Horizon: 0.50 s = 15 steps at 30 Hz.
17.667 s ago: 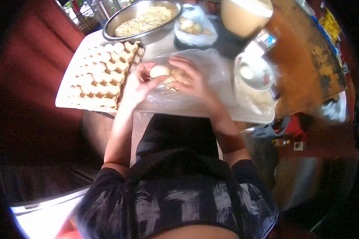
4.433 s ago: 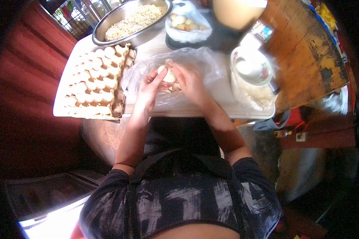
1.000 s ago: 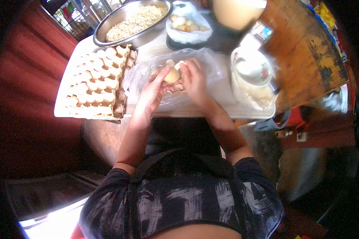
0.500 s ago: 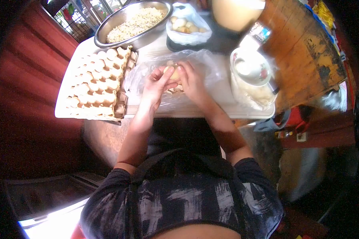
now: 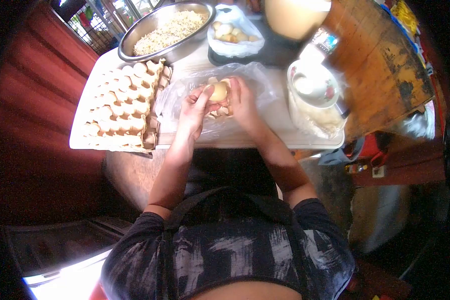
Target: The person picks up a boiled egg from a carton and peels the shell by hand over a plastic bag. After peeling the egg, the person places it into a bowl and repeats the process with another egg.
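Observation:
Between my two hands is a pale yellowish egg (image 5: 217, 93), partly peeled by its look. My left hand (image 5: 196, 106) is closed round its left side, thumb on top. At the egg's right side is my right hand (image 5: 241, 100), its fingers bent together; whether it pinches a bit of shell is too small to tell. Broken shell pieces (image 5: 221, 113) lie just below the egg on a clear plastic bag (image 5: 257, 80), spread on the white table (image 5: 185, 136). To the left, a cardboard egg tray (image 5: 117, 107) holds several eggs.
A metal basin (image 5: 167, 32) of shredded pale stuff stands at the back left. Beside it is a white bag (image 5: 235, 35) with several eggs, then a beige container (image 5: 297, 17). On the right, a flowered bowl (image 5: 315, 92) holding something white rests on a plastic bag (image 5: 315, 120).
My right fingers have moved from the egg's top to its right side, and more of the egg shows. My left hand has kept its hold.

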### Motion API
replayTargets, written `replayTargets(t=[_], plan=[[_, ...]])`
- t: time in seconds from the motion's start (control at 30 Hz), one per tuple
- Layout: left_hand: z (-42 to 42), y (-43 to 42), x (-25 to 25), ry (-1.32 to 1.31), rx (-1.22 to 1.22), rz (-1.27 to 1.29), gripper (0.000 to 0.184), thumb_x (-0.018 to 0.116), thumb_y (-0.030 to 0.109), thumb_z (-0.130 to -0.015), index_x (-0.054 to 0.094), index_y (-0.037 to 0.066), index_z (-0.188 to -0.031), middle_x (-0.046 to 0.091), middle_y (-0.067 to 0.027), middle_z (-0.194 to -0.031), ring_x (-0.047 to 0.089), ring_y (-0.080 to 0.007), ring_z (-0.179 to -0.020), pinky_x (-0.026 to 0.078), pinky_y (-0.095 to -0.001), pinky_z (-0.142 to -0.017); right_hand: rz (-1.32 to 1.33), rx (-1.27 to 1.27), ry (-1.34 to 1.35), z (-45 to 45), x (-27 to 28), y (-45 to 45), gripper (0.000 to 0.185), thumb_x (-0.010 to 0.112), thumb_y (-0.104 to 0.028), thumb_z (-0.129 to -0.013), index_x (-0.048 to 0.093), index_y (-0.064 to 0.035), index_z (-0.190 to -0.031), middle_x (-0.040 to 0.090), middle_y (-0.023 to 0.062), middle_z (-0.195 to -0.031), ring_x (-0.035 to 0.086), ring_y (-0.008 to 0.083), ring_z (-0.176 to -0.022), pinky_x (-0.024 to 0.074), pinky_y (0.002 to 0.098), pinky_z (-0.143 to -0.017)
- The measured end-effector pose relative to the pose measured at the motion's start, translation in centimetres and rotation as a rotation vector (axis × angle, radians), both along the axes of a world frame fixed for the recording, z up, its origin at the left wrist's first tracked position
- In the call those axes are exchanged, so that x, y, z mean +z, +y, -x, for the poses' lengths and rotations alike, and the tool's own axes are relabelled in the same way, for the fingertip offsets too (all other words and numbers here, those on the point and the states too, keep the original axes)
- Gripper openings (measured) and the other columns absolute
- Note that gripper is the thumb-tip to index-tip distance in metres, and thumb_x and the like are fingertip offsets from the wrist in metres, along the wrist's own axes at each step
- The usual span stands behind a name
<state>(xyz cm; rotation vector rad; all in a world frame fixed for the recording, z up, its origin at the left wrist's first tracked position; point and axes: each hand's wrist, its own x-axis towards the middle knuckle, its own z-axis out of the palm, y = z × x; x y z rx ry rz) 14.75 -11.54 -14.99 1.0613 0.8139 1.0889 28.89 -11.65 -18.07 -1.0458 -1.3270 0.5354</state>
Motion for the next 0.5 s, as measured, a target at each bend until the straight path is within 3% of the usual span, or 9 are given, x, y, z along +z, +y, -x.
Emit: replayTargets(t=[0.27,0.3,0.37,0.43,0.5], plan=[[0.7,-0.2,0.7,0.093,-0.036,-0.182,0.037,0.059,0.024,-0.092,0.054,-0.001,-0.119,0.065,-0.0094,-0.102,0.066,-0.0163,-0.087,0.053,-0.0228,-0.072,0.016,-0.116,0.003,-0.3,0.2,0.3,0.026,0.044,-0.021,-0.096,0.056,0.0022,-0.097,0.059,0.0219,-0.088,0.058,0.0381,-0.083,0.0445,0.0431,-0.074],[1.1,-0.2,0.9,-0.032,-0.112,-0.096,0.038,0.058,0.023,-0.092,0.052,-0.001,-0.12,0.065,-0.0111,-0.103,0.065,-0.018,-0.091,0.053,-0.0238,-0.074,0.015,-0.118,0.005,-0.5,-0.1,0.4,0.026,0.044,-0.021,-0.096,0.056,0.0022,-0.097,0.059,0.0219,-0.088,0.058,0.0381,-0.083,0.0445,0.0431,-0.074],[1.7,-0.1,1.0,-0.156,-0.186,-0.012,0.039,0.057,0.022,-0.093,0.05,-0.002,-0.122,0.064,-0.0128,-0.104,0.065,-0.0198,-0.094,0.054,-0.0249,-0.076,-0.043,-0.164,-0.354,-0.9,-1.0,0.8,0.022,0.048,-0.018,-0.093,0.057,0.0015,-0.096,0.059,0.0209,-0.092,0.057,0.0368,-0.086,0.0442,0.0439,-0.076],[1.9,0.3,1.2,-0.532,-0.279,0.164,0.036,0.054,0.025,-0.094,0.051,-0.001,-0.12,0.062,-0.017,-0.11,0.064,-0.0258,-0.099,0.057,-0.0304,-0.078,-0.075,-0.161,-0.42,-0.9,-0.7,0.8,0.021,0.05,-0.018,-0.092,0.058,0.001,-0.096,0.059,0.0197,-0.094,0.056,0.0359,-0.087,0.0438,0.0441,-0.077],[1.5,0.4,1.7,-0.521,-0.207,0.157,0.036,0.053,0.025,-0.094,0.051,-0.001,-0.119,0.062,-0.0172,-0.11,0.064,-0.0253,-0.098,0.057,-0.0309,-0.08,-0.105,-0.156,-0.488,-0.7,-0.3,0.7,0.02,0.052,-0.018,-0.09,0.058,0.0005,-0.096,0.059,0.0185,-0.095,0.055,0.0349,-0.088,0.0435,0.0443,-0.078]])
